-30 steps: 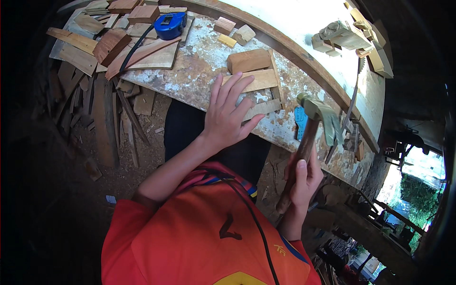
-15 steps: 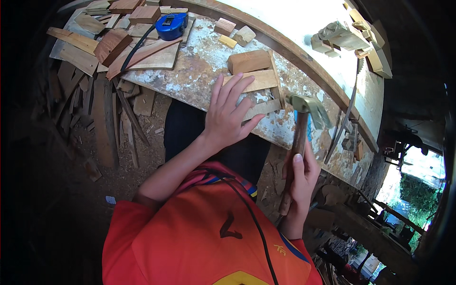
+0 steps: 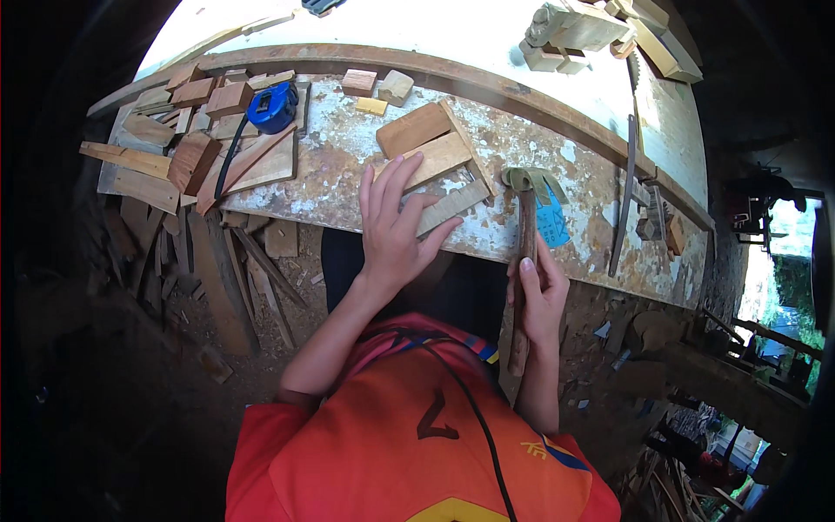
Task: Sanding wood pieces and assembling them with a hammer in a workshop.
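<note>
A small wooden assembly lies on the worn bench, with several blocks side by side and a thin strip across their right end. My left hand rests over its left part. Its fingers are stretched and spread across the middle block, and the thumb lies by the nearest block. My right hand is wrapped round the wooden handle of a claw hammer, thumb along the handle. The hammer's metal head is up, just right of the strip and apart from it. Behind the hammer lies a blue card or packet.
Wood offcuts and a blue tape measure crowd the bench's left end. Three small blocks lie beyond the assembly. A long wooden rail crosses the bench. A saw blade and more wood are at right.
The whole view has turned and shifted. The hammer head has moved left relative to the blue card, uncovering more of it. My left hand stays on the wooden assembly.
</note>
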A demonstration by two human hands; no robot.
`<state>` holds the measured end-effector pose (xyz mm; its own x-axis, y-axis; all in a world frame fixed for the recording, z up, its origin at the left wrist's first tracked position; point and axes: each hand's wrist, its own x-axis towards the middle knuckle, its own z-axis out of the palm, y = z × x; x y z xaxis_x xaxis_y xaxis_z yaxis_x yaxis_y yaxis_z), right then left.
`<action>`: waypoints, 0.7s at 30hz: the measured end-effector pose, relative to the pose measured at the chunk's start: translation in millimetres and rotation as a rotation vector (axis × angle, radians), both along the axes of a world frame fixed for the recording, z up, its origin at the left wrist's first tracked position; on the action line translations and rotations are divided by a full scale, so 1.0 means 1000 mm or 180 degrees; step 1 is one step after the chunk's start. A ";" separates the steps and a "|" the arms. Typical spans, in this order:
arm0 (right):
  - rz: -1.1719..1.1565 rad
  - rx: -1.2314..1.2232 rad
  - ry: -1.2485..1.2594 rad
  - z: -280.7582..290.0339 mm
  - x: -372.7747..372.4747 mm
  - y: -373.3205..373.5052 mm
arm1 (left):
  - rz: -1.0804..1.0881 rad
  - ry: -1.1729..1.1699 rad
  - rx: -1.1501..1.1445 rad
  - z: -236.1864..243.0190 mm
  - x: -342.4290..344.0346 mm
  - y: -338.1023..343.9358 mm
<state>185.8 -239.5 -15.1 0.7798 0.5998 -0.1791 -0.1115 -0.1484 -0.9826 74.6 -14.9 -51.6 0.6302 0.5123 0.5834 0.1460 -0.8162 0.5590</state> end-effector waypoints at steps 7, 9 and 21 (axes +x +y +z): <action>-0.0139 0.0072 0.0303 -0.003 0.013 0.001 | -0.0148 -0.0416 -0.1110 0.028 0.000 0.024; -0.0072 0.0026 0.0420 -0.003 0.015 0.003 | -0.0179 -0.0972 -0.1927 0.033 -0.003 0.039; 0.0102 0.0043 0.0513 -0.005 0.020 -0.001 | -0.0036 -0.1781 -0.4767 0.061 -0.030 0.079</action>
